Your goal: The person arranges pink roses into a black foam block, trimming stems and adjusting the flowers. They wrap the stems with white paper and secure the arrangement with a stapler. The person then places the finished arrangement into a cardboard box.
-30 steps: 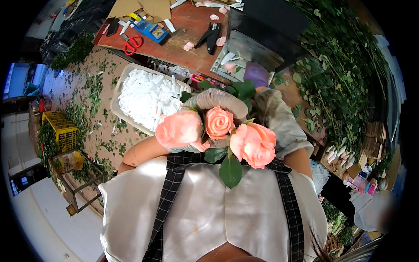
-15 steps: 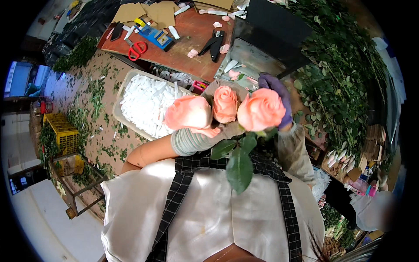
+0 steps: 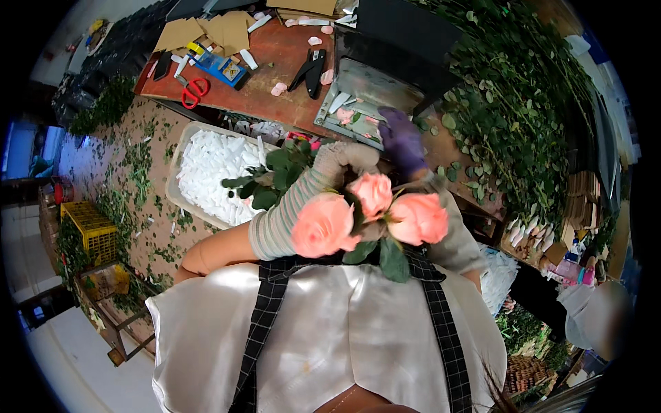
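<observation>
Crate (image 3: 89, 230), yellow plastic, at far left on leaf-littered floor, w/ metal frame (image 3: 138, 311) on its near side. Right of these, tub (image 3: 172, 180), pale, heaped w/ small white tubes (image 3: 217, 168). Beyond tub, worn red-brown table (image 3: 275, 51): dark phone (image 3: 162, 66) at left, then red-handled scissors (image 3: 195, 91), blue tape dispenser (image 3: 224, 67), flat cdbd pcs (image 3: 231, 33) on far side. Further right, black handheld stapler-like tool (image 3: 308, 74) w/ loose pink petals about it.

Btwn tub & left forearm, dark green leaves (image 3: 279, 168), partly over tub's right side. Left hand (image 3: 348, 157), grey glove w/ striped cuff, sits mid-scene just near of table edge; fingers curled in, narrow, but can't tell what's in them as stems are hidden. Three peach-pink roses (image 3: 372, 196) on its near side, in front of person's chest, couple of leaves hanging below blooms.

Right of that, metal tray (image 3: 329, 122) w/ petals & white pcs inside. Right hand (image 3: 403, 141), purple glove, reaches to tray's near right corner; fingers slightly bent, can't tell if holding anything. Farther right, big heap of green stems (image 3: 513, 110), then stacked cdbd (image 3: 584, 199) at far right.
</observation>
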Tool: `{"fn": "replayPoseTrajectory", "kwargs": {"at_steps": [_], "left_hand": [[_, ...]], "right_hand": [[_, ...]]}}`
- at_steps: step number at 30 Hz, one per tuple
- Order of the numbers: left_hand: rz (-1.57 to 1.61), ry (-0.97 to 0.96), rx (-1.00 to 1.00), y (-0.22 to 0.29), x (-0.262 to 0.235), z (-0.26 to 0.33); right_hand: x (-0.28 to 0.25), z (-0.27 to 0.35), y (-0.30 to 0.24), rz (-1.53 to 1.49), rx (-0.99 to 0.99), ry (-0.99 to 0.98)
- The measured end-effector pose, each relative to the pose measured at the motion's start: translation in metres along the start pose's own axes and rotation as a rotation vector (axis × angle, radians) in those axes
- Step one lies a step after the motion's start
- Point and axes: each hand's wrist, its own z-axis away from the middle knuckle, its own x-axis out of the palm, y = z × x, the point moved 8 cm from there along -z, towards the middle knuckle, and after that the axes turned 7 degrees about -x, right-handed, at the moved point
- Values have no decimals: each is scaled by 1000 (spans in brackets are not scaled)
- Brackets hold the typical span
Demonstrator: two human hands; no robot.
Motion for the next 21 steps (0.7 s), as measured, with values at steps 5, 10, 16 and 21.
{"fn": "replayPoseTrajectory", "kwargs": {"at_steps": [5, 10, 16, 21], "left_hand": [[180, -5, -196, -75, -54, 36], [170, -143, -370, -65, -39, 36], [114, -264, -134, -45, -45, 39], [686, 166, -36, -191, -140, 78]], "right_hand": [[82, -13, 37, 364, 257, -395], [109, -20, 59, 563, 104, -442], [124, -23, 77, 503, 188, -373], [110, -19, 58, 574, 174, -463]]}}
